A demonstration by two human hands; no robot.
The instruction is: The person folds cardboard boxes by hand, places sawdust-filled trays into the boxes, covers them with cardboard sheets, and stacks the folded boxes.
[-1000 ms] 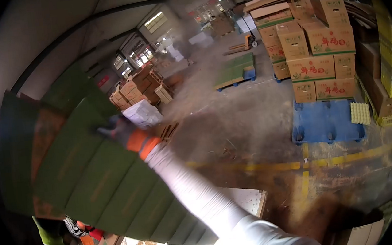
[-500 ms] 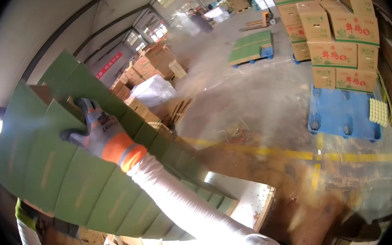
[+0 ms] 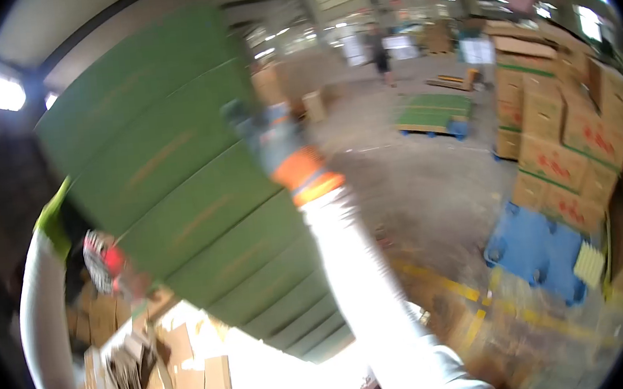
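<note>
Stacked green cartons, matte, flat-faced, streaked brown. At edges: lime-gloved left grip, grey-orange-gloved right grip. Blurred; cannot tell whether closed.

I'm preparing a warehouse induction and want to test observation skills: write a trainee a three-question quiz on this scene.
1. On the right hand, the glove's cuff is: A) blue, B) orange, C) white?
2. True or false: the left hand is bare.
3. Fill the gap: in the picture, brown cartons are stacked to the ____ of the green boxes.

Key: 1. B. 2. False; the left hand wears a yellow-green glove. 3. Right.
</note>
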